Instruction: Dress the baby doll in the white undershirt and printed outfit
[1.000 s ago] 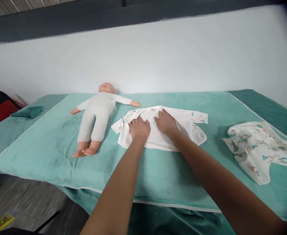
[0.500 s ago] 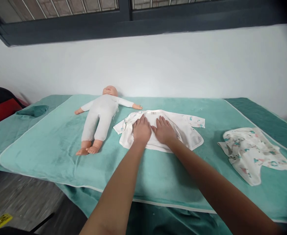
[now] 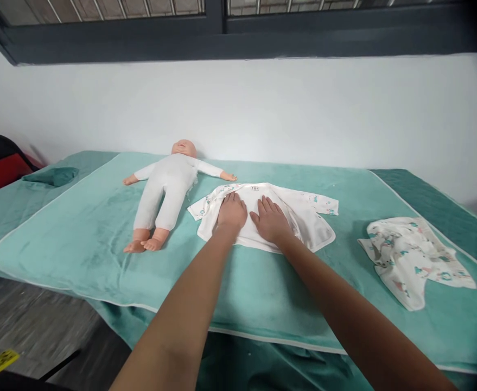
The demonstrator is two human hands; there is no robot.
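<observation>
A white baby shirt (image 3: 250,234) with printed sleeves lies spread open on the green bed cover (image 3: 120,282), its neck label toward the wall. My left hand (image 3: 233,210) rests palm down on the left part of the shirt, fingers stretched out. Flat on the shirt's middle lies my right hand (image 3: 271,221), fingers pointing away from me. Neither hand grips anything. To the left, a baby doll (image 3: 167,184) with a white cloth body lies on its back, arms spread, one hand close to the shirt's left sleeve.
A crumpled white printed baby garment (image 3: 411,260) lies at the right of the bed. Behind the bed rises a white wall (image 3: 282,108) below a dark window frame (image 3: 217,41). A black and red chair (image 3: 0,168) stands at the far left.
My left hand has shifted slightly left across the shirt, widening the gap between my hands. The camera view has moved a little; doll and garments keep their places.
</observation>
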